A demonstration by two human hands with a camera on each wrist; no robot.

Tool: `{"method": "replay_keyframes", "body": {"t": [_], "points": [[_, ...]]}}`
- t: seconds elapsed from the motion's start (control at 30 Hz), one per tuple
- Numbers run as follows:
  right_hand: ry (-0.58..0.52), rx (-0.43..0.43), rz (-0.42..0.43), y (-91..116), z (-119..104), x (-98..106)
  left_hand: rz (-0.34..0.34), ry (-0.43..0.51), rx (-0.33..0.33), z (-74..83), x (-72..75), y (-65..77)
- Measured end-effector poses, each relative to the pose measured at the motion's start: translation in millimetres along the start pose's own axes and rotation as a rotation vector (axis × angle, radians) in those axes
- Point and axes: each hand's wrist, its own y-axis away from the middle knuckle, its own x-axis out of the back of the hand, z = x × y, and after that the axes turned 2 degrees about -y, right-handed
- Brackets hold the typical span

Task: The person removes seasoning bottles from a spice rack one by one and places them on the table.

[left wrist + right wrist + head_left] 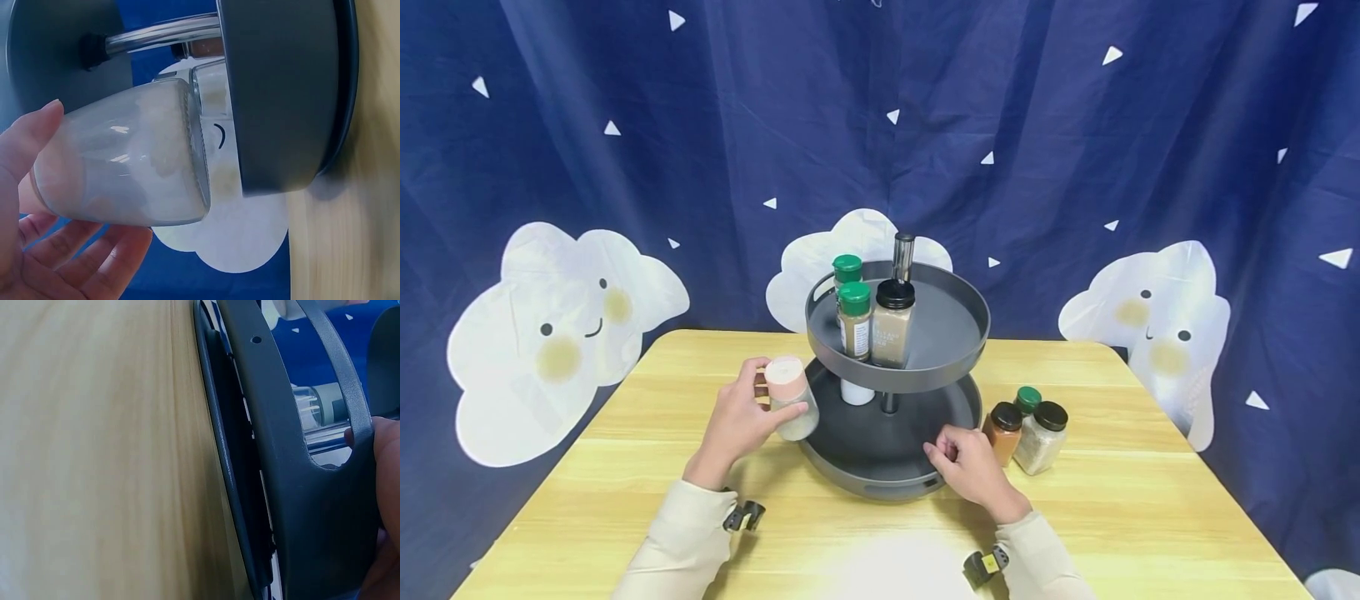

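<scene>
My left hand (pixel 737 429) holds a clear jar with a pink lid (pixel 797 425), tilted beside the left rim of a black two-tier spice rack's lower tray (pixel 880 454). In the left wrist view the jar (pixel 125 156) shows pale contents, with its base toward the tray. At the lower tray's front right, my right hand (pixel 973 467) pinches the rim. The right wrist view shows its fingers by the slotted handle (pixel 356 394). On the upper tray (pixel 951 333) stand two green-capped bottles (pixel 855 321) and a black-lidded jar (pixel 892 333). A white-capped container (pixel 857 392) sits on the lower tray, partly hidden.
Right of the rack, close to my right hand, stand an orange spice jar (pixel 1003 437), a black-lidded jar with pale contents (pixel 1039 446) and a green-capped bottle (pixel 1027 398). The wooden table (pixel 1150 500) ends at a blue curtain (pixel 1022 100) with cloud prints.
</scene>
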Motion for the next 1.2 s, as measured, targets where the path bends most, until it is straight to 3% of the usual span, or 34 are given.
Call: {"method": "replay_keyframes", "body": {"t": [0.57, 1.2], "points": [[0.010, 0.006, 0.002, 1, 2, -1, 0.011, -0.029, 0.052, -11.9, 16.6, 1.2], [0.007, 0.002, -0.001, 0, -1, 1, 0.045, -0.056, 0.073, -26.5, 22.2, 3.0]]}}
